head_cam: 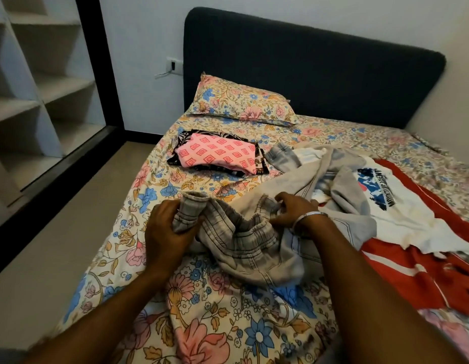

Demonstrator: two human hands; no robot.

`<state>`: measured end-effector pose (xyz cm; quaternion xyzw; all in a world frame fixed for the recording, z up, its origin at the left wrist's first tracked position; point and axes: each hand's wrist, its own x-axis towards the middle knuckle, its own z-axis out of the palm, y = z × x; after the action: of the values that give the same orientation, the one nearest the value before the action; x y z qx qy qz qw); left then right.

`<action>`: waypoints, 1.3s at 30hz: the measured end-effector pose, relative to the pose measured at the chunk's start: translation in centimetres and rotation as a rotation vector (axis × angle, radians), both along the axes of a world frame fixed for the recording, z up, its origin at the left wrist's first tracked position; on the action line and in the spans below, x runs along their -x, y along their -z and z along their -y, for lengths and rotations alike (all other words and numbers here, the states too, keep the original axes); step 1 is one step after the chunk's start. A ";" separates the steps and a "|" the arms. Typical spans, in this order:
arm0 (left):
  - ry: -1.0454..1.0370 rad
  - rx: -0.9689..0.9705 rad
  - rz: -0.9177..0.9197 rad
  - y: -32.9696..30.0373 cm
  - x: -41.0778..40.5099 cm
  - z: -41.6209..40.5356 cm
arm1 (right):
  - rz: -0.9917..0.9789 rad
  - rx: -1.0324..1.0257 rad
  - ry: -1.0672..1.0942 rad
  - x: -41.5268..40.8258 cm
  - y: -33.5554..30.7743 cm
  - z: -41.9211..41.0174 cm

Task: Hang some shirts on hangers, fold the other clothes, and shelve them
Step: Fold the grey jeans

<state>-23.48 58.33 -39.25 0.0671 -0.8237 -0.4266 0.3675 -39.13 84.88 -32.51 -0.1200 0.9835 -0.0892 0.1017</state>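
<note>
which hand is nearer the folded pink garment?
Left. The left hand grips the checked shorts just below the pink garment; the right hand is further right.

Floral bed (215,324), dark headboard (306,72)

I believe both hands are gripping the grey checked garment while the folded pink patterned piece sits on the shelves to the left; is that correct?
Not quite. Both the left hand and the right hand do grip the grey checked garment, but the folded pink patterned piece lies on the bed, below the pillow, not on the shelves. The head view shows this.
</note>
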 end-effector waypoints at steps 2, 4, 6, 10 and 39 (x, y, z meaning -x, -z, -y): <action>-0.011 0.034 -0.012 -1.0 -0.5 -0.3 | -0.144 0.027 0.005 -0.4 -0.3 -0.4; 0.009 0.051 -0.046 -2.2 -0.6 -0.4 | -0.245 0.115 0.033 -0.6 -1.4 -0.6; 0.041 0.003 -0.088 -3.4 -0.7 0.1 | -0.367 0.257 0.052 -0.9 -3.0 -1.1; -0.001 -0.231 -0.071 -7.3 -1.3 2.2 | -0.579 0.638 0.192 -2.4 -7.9 -3.8; 0.135 0.771 0.129 -35.8 -7.6 11.5 | -0.646 0.644 -0.201 -8.4 -26.2 -8.5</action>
<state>-15.86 46.87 -3.40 -0.1035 -0.9474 -0.1043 0.2845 -30.68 93.35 -6.28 -0.2618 0.8705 -0.3376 -0.2442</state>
